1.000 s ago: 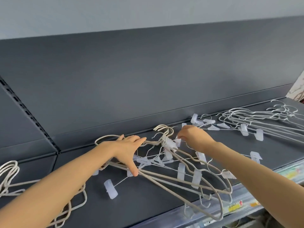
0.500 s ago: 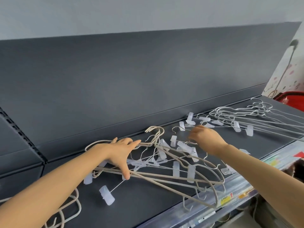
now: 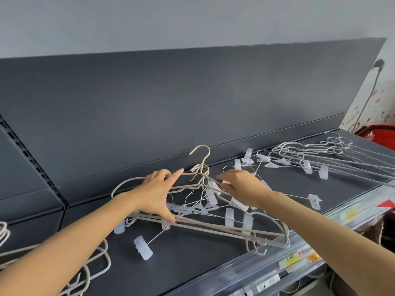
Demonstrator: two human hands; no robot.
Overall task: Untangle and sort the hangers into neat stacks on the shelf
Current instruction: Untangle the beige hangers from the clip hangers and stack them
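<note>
A tangle of beige hangers (image 3: 213, 227) and thin wire clip hangers with clear clips (image 3: 229, 216) lies mid-shelf. My left hand (image 3: 158, 193) lies spread across the beige hangers, with straight fingers on the upper shoulder wire and the thumb down on the bottom bars. One beige hook (image 3: 202, 149) sticks up above the rest. My right hand (image 3: 239, 186) hovers over the clip hangers with its fingers stretched left toward the hook necks. I see nothing held in it.
The dark shelf (image 3: 192, 263) has a clear price rail (image 3: 288, 259) along its front edge. White wire hangers (image 3: 320, 154) lie stacked at the right, and beige hangers (image 3: 96, 268) at the lower left. A loose clip (image 3: 143, 246) lies in front. A red basket (image 3: 380, 130) stands beyond the right end.
One beige hook has risen above the tangle. My right hand has opened and its fingers now reach left toward the hooks. The view has shifted right.
</note>
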